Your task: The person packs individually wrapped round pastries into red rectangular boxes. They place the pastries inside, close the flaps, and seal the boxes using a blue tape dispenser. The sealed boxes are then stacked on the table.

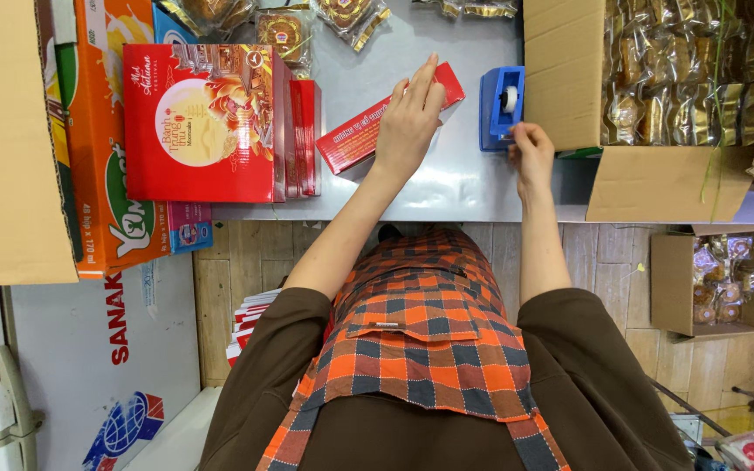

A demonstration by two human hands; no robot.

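Our left hand (409,122) lies flat, fingers spread, on a long red cardboard box (353,137) resting on the grey metal table (455,187). Our right hand (530,153) pinches at the blue plastic tape dispenser (501,106) just beside it. Stacked red gift boxes (211,122) crowd the left; a brown carton of wrapped cakes (656,96) hems the right.

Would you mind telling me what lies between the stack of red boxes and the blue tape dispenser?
In the head view, a long red box lies there on the grey table, with the left hand resting on it.
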